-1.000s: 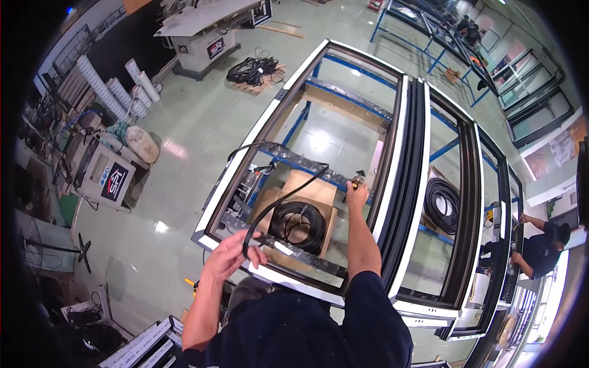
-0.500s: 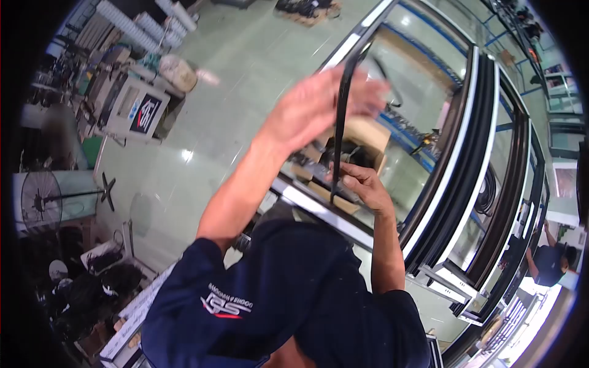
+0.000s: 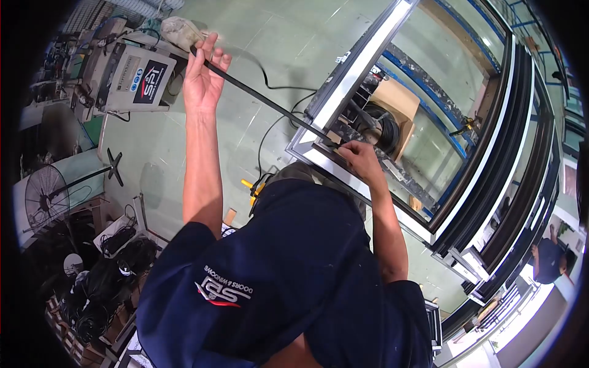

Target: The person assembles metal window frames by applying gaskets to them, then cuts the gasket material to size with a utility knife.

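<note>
A long black rubber gasket strip (image 3: 264,101) stretches almost straight between my two hands. My left hand (image 3: 204,83) is raised at the left, out over the floor, its thumb and index finger closed on the strip's far part and the other fingers loosely curled. My right hand (image 3: 362,161) pinches at the strip's near end, at the inner corner of a white-and-black window frame (image 3: 372,52). Whether that end is seated in the frame's groove is hidden by the fingers.
Beneath the frame are blue supports (image 3: 451,136) and an open cardboard box (image 3: 399,101) with a black coil. More frames (image 3: 500,147) stand at right, a person (image 3: 549,257) beyond. A machine (image 3: 138,80) and fan (image 3: 46,195) stand left. A black cord (image 3: 262,138) lies on the floor.
My left hand has swung left, away from the frame, drawing the strip from upright to a long slant. My right hand has moved up to the frame's near corner.
</note>
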A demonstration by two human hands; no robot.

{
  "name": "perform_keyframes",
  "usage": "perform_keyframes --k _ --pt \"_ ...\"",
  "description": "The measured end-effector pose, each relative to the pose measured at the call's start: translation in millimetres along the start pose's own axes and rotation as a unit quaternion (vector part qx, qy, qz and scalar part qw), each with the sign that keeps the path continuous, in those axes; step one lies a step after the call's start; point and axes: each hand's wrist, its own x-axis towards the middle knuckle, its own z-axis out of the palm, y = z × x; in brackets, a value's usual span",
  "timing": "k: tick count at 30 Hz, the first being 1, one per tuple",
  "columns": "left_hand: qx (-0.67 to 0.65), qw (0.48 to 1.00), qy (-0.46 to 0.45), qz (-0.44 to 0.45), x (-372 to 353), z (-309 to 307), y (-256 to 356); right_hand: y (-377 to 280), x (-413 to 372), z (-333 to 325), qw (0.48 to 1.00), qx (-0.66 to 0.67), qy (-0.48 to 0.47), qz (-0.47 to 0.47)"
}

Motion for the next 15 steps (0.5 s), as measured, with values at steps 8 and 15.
perform_keyframes --k 8,15 --pt "0.040 0.995 0.073 -0.051 -8 -47 -3 31 46 33 0.973 -0.223 0.055 0.023" --pt "0.113 0.990 0.023 -0.078 -13 15 -16 31 42 39 0.963 -0.260 0.065 0.035"
